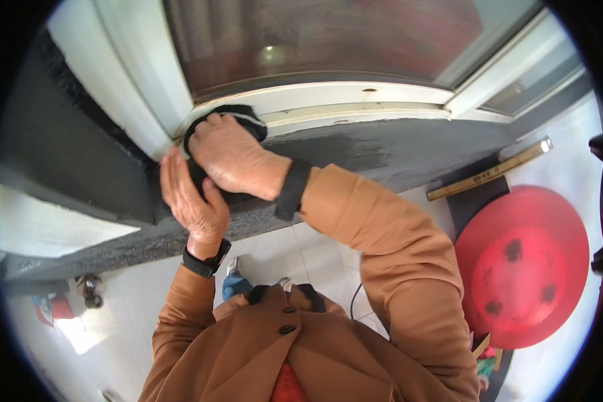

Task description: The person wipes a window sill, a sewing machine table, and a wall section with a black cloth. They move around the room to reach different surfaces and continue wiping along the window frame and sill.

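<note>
My right hand (233,153) presses a black cloth (241,114) with a pale edge into the lower left corner of a white window frame (331,100). Its fingers are bent over the cloth. Just below and to the left, my left hand (191,193) has its fingers stretched out and the thumb apart, close to the frame's corner and the dark stone sill (407,143). I see nothing held in it. A darker, wet-looking patch (336,151) lies on the sill to the right of my right wrist.
On the right is a large red plastic basin (522,261) with dark marks. A long cardboard box (487,171) bearing writing lies beyond it. A black cable (354,301) runs over the tiled floor (271,241). A pair of shoes (90,291) sits at the left.
</note>
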A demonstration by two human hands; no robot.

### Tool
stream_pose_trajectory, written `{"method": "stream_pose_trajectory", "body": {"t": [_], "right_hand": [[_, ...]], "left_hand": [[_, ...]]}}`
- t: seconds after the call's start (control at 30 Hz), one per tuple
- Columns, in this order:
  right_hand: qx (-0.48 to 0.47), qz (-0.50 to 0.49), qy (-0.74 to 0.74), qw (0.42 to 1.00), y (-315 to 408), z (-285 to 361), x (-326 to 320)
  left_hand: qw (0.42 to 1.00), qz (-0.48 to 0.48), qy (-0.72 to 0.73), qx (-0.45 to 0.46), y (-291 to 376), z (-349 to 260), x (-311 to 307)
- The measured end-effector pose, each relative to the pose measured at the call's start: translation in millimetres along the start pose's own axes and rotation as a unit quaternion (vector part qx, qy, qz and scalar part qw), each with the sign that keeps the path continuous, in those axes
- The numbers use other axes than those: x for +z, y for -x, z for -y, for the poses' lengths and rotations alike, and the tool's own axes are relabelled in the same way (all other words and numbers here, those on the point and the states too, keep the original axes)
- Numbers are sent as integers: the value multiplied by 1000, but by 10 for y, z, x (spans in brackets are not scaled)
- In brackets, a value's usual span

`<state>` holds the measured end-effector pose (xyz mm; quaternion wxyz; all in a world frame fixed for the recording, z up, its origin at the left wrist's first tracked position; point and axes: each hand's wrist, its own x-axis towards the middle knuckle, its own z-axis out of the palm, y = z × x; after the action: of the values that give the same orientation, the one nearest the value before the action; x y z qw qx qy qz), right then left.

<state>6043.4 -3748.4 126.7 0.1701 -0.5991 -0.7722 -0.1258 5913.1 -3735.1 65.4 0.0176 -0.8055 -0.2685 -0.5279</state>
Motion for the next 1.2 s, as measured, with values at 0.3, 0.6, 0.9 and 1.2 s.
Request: {"method": "stream_pose_trajectory", "body": {"t": [0.3, 0.6, 0.9, 1.2], "right_hand": [[51, -51, -11, 997, 400, -356, -154], [135, -5, 49, 990, 1215, -1090, -625], [223, 3, 100, 970, 1971, -1715, -960], [346, 34, 159, 924, 2796, -2550, -1337]], "left_hand": [[999, -8, -54, -6, -18, -18, 3], [998, -6, -65, 0, -29, -42, 6], [997, 2, -79, -13, -30, -57, 29], [994, 13, -105, -20, -13, -58, 62]]}}
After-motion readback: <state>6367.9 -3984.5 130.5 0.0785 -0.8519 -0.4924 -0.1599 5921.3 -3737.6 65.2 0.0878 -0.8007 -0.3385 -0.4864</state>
